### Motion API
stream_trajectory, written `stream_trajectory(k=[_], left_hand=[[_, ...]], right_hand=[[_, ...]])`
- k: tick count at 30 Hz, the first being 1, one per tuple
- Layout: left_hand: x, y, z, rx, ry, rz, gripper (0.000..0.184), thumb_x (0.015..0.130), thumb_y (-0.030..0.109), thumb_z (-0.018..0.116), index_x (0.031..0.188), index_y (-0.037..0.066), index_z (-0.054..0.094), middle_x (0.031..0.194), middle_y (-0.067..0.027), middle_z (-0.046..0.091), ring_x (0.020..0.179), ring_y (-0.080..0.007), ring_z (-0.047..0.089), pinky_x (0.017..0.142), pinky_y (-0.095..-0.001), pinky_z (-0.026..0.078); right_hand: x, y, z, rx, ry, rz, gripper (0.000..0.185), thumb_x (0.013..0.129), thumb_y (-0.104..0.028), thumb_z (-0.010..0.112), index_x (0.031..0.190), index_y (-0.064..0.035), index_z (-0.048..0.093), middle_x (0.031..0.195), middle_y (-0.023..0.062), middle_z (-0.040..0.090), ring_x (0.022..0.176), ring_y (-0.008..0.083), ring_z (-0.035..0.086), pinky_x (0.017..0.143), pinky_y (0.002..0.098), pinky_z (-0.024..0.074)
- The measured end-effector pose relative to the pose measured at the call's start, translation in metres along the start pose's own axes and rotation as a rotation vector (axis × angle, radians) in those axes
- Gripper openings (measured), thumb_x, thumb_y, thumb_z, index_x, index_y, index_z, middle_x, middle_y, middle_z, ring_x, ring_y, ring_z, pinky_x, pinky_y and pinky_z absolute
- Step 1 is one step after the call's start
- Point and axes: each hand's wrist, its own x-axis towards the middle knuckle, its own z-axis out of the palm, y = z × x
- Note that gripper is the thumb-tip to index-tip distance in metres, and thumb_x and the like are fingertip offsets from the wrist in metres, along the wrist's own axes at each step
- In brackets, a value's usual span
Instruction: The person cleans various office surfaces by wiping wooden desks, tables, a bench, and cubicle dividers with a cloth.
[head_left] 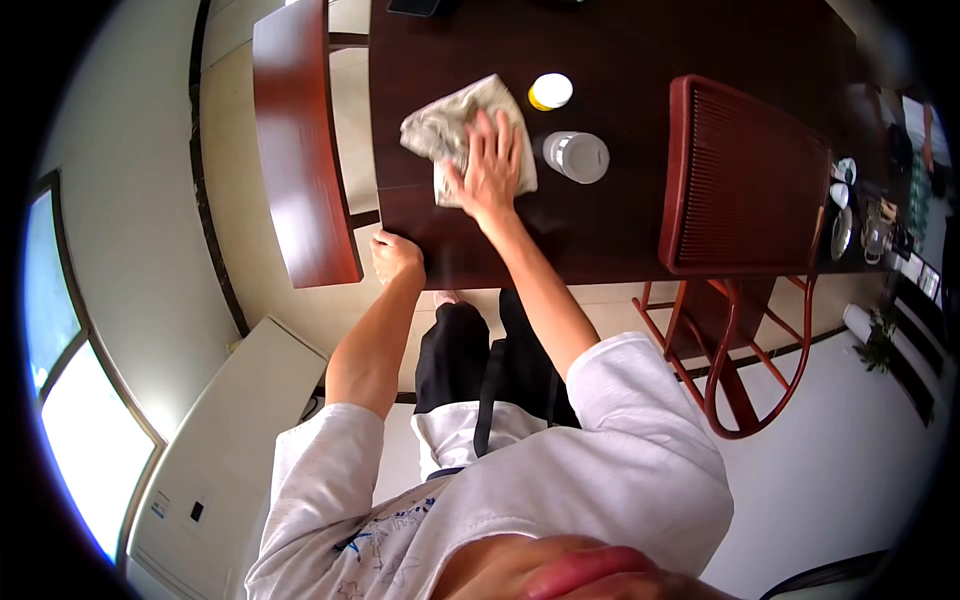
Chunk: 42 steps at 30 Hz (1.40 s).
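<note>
In the head view, a pale cloth [438,130] lies on the dark red table [600,235], bunched up on its left side and flatter on its right. The right hand [488,172] is on top of the cloth, palm down. Its fingers are quite straight and a little bit apart, pressed on the cloth and not curled around it. The left hand [397,257] is closer to the person than the cloth, at the corner of the table. Its fingers are bent by the edge, but I cannot tell how tight they are. Just right of the cloth are a small tub [551,92] with a white top and some yellow, and a clear jar [577,157] nearer the person. A red chair [748,185] is farther right of the cloth, and a shiny wooden seat [303,150] is left of it.
</note>
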Motion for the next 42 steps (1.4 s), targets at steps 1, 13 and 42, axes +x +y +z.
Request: stream_trajectory(k=[1,13,42], left_hand=[[0.006,-0.004,0.005,0.022,-0.01,0.009,0.062,0.103,0.049,0.027,0.127,0.011,0.07,0.125,-0.0207,0.072,0.114,-0.0468,0.066,0.101,-0.0575,0.048],[0.011,-0.013,0.013,0.042,0.016,0.049,0.072,0.105,0.056,0.023,0.136,0.008,0.067,0.131,-0.0218,0.069,0.119,-0.0479,0.064,0.106,-0.057,0.046],[0.01,-0.015,0.0,-0.034,-0.016,0.107,0.06,0.106,0.042,0.03,0.115,-0.002,0.069,0.118,-0.0269,0.071,0.11,-0.045,0.069,0.098,-0.0563,0.052]], right_hand=[[-0.032,-0.001,-0.011,0.023,-0.081,0.013,0.066,0.086,-0.045,0.07,0.136,-0.0042,0.058,0.158,0.0156,0.043,0.156,0.0401,0.025,0.126,0.0617,0.0195],[-0.15,0.12,-0.11,-0.092,0.164,0.432,0.058,0.098,-0.026,0.062,0.146,0.003,0.05,0.153,0.0161,0.052,0.148,0.0414,0.038,0.121,0.0527,0.0328],[-0.047,0.2,-0.092,-0.463,0.211,0.088,0.067,0.088,-0.045,0.071,0.134,0.0019,0.056,0.148,0.014,0.054,0.144,0.0341,0.044,0.116,0.0579,0.035]])
